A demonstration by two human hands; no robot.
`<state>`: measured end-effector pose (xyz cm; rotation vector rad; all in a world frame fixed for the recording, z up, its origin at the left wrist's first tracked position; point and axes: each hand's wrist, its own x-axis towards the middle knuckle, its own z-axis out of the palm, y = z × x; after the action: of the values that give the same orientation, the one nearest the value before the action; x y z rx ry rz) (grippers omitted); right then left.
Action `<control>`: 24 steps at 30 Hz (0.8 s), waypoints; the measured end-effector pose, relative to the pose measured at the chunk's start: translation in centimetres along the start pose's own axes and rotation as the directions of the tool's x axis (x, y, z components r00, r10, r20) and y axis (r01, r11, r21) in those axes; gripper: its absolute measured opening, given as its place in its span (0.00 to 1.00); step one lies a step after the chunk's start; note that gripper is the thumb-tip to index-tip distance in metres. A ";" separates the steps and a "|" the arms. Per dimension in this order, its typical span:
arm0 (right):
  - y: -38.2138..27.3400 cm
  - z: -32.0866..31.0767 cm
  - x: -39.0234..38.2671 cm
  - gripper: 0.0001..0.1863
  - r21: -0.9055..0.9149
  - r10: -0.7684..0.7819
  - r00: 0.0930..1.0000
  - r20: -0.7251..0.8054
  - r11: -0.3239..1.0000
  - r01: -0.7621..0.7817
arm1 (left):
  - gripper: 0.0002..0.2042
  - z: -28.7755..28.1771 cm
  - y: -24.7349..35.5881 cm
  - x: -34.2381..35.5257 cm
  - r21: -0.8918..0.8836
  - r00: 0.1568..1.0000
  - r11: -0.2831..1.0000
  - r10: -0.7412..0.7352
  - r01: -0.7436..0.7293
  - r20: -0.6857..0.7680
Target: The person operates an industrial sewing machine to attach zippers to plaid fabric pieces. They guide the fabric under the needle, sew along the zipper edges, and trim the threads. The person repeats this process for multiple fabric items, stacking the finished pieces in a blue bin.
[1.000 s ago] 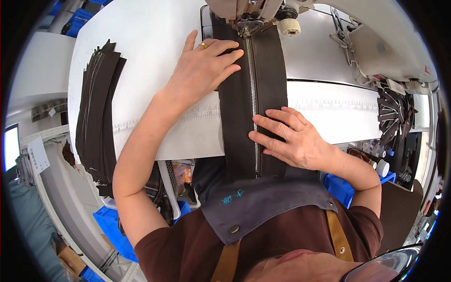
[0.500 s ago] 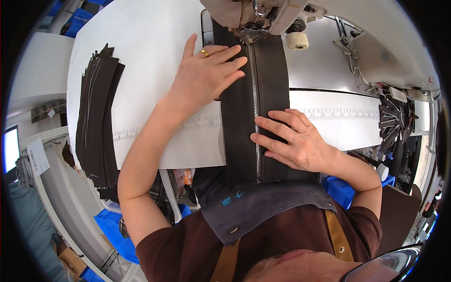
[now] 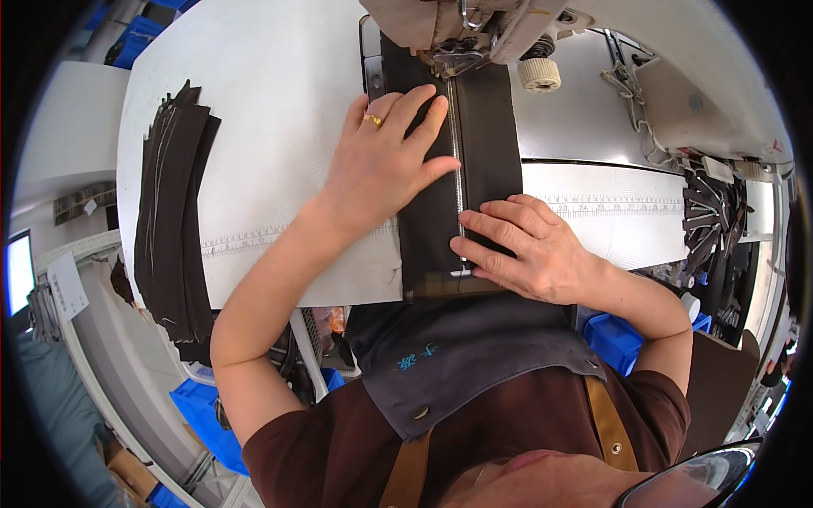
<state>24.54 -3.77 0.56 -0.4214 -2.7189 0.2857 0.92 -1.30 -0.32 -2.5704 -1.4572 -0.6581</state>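
sewing machine [image 3: 457,25]: top cut off by frame edge | needle: hidden behind machine head

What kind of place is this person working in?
Most likely a sewing workshop or garment factory. An industrial sewing machine stitches a dark fabric strip with a zipper, guided by both hands. A stack of similar dark strips waits on the white table, with blue bins below.

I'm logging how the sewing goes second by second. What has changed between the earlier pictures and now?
Little changed. The dark brown fabric strip with a metal zipper seems to have fed slightly toward the grey sewing machine head, with the left hand edging forward with it. The right hand stays flat on the strip's near end, beside the zipper. The stack of dark strips on the white table has not moved.
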 end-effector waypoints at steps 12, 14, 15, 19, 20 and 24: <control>2.4 0.1 1.6 0.21 -0.024 -0.017 0.996 -0.082 1.000 0.015 | 0.20 0.7 0.2 0.3 -0.122 0.993 0.992 -0.026 0.012 -0.114; 3.0 0.1 1.9 0.21 -0.027 -0.017 0.995 -0.096 1.000 0.014 | 0.18 0.6 0.2 0.4 -0.125 0.993 0.992 -0.033 0.019 -0.114; 3.2 0.1 2.1 0.21 -0.030 -0.016 0.995 -0.103 0.999 0.013 | 0.18 0.6 0.1 0.3 -0.138 0.993 0.990 -0.026 0.009 -0.119; 4.5 0.1 2.7 0.21 -0.048 -0.018 0.993 -0.116 0.999 0.013 | 0.16 0.5 0.1 0.6 -0.170 0.989 0.985 -0.020 -0.005 -0.145; 4.7 0.0 3.0 0.20 -0.044 -0.012 0.992 -0.126 0.999 0.006 | 0.16 0.5 0.0 0.6 -0.166 0.990 0.986 -0.026 0.002 -0.137; 5.9 -0.1 4.0 0.18 -0.041 -0.026 0.982 -0.186 0.999 0.019 | 0.15 0.6 -0.5 0.6 -0.180 0.992 0.983 0.005 -0.028 -0.127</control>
<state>22.54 3.07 0.50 -0.4065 -2.5476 0.1771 0.97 -0.39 -0.61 -2.6135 -1.3944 -0.9743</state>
